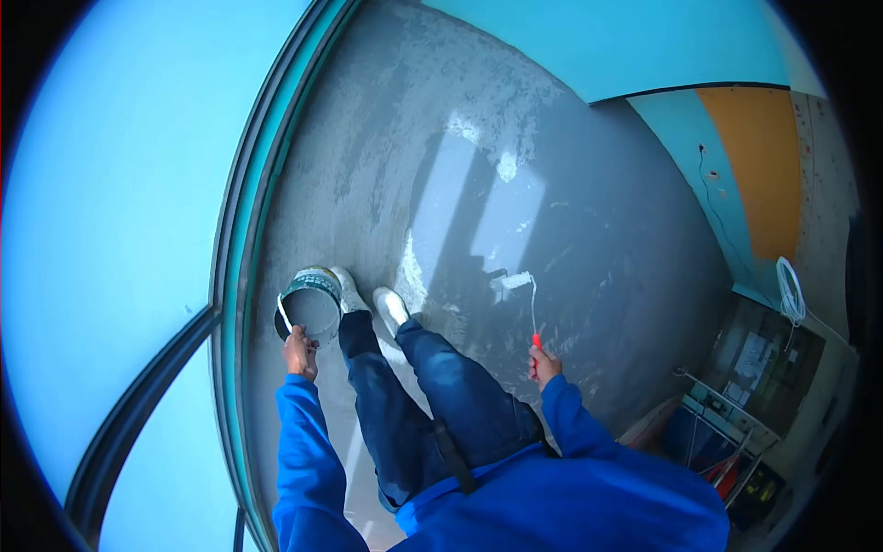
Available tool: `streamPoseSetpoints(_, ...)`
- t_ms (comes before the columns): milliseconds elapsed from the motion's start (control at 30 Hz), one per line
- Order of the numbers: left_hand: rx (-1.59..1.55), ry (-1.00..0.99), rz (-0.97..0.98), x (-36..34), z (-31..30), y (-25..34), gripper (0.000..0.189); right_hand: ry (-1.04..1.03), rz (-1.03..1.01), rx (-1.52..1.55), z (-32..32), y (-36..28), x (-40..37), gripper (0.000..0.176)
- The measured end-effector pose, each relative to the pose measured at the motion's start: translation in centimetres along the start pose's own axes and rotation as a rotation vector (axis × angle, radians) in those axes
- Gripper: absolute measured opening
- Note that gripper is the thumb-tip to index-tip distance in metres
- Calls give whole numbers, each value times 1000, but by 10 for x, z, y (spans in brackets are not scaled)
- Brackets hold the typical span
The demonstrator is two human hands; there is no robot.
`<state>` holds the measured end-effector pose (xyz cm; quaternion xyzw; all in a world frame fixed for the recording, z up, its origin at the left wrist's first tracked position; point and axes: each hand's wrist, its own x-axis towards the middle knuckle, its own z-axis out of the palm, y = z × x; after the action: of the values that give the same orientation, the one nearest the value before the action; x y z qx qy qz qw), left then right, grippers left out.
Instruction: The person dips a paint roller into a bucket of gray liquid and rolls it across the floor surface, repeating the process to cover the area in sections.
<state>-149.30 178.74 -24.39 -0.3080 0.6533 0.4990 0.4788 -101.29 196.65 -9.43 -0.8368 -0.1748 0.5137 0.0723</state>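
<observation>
My left hand (301,352) is closed at the near rim of a dark green bucket (317,279), around what looks like its white handle (283,313). Grey material shows inside the bucket, which is beside my left shoe (349,289). With my right hand (544,364) I grip the red handle of a paint roller (536,342). Its white roller head (512,281) is at the grey floor (368,184), out in front of my right shoe (391,305). Pale smears mark the floor around the roller head.
A dark-framed glass partition (244,258) runs along my left. Turquoise wall panels (644,46) and an orange wall strip (750,166) stand ahead and right. Coiled white cable (789,293) hangs on the right, above a metal-framed cart (727,405) with items on it.
</observation>
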Motion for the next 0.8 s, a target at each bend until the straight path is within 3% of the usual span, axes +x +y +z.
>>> streamPoseSetpoints(167,208,-45,45,26,89,89,20,11,36,282,36,-31,10,25)
streamPoseSetpoints(400,307,-104,66,74,199,160,25,10,109,607,80,-61,14,29)
streamPoseSetpoints(633,369,-118,2,80,302,203,18,91,169,514,101,-101,18,30)
streamPoseSetpoints(800,442,-73,27,107,418,218,21,113,230,579,133,-188,64,30)
